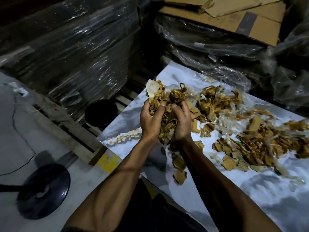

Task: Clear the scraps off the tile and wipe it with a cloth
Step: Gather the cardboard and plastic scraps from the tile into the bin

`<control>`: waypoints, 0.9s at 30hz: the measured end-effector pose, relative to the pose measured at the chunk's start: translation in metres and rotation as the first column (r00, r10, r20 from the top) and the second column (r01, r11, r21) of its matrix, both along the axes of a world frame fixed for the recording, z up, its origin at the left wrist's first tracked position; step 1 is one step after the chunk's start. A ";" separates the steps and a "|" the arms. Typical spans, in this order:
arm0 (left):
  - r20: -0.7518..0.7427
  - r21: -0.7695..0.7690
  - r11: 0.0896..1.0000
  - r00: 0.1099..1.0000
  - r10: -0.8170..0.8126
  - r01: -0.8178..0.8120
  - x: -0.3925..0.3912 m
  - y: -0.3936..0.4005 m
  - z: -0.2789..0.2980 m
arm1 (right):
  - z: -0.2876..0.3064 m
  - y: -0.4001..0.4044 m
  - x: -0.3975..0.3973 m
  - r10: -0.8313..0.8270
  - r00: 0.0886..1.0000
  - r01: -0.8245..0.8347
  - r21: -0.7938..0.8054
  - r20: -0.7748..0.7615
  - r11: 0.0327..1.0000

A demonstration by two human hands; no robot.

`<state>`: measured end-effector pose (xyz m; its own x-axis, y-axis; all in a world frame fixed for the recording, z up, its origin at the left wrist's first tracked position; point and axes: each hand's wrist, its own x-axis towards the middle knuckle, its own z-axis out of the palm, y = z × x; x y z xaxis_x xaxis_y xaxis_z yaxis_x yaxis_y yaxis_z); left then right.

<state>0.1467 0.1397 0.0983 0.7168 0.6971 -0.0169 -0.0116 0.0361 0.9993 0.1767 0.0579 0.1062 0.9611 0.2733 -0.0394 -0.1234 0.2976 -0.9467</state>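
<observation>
Above one marbled tile (250, 195), two hands, left (150, 121) and right (181, 121), grip one scrap bundle (167, 104).

No legible text — labels too blurred.

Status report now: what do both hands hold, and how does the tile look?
Left hand and right hand cup one bundle of brown cardboard scraps. White marbled tile not clear: loose scraps and clear plastic wrap remain. No cloth seen.
</observation>
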 end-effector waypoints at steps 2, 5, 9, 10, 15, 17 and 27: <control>0.017 -0.019 0.999 0.999 0.029 -0.029 0.001 0.014 0.002 | 0.001 0.017 0.005 0.034 0.999 -0.034 -0.008 -0.005 0.999; 0.017 -0.050 0.995 0.996 0.086 -0.085 0.003 0.042 0.002 | 0.000 0.048 0.011 0.085 0.996 -0.085 0.006 -0.029 0.996; 0.039 -0.081 0.989 0.992 0.124 -0.120 0.010 0.090 -0.005 | -0.006 0.100 0.022 0.130 0.991 -0.131 -0.018 -0.040 0.991; 0.040 -0.091 0.987 0.990 0.138 -0.134 0.013 0.107 -0.008 | -0.008 0.117 0.026 0.140 0.989 -0.141 -0.021 -0.050 0.990; 0.034 -0.143 0.972 0.981 0.193 -0.187 0.030 0.208 -0.028 | -0.026 0.223 0.047 0.174 0.983 -0.178 -0.065 -0.067 0.982; 0.018 -0.145 0.966 0.976 0.218 -0.214 0.037 0.255 -0.041 | -0.038 0.271 0.054 0.200 0.976 -0.207 -0.086 -0.089 0.974; -0.297 -0.291 0.927 0.944 0.145 -0.235 0.070 0.464 -0.179 | -0.172 0.480 0.091 0.155 0.921 -0.255 -0.253 -0.357 0.933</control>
<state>0.2170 0.6039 -0.0802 0.5089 0.7448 -0.4317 0.2140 0.3762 0.9015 0.2673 0.5378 -0.0653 0.8039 0.3912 -0.4480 -0.4683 -0.0481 -0.8823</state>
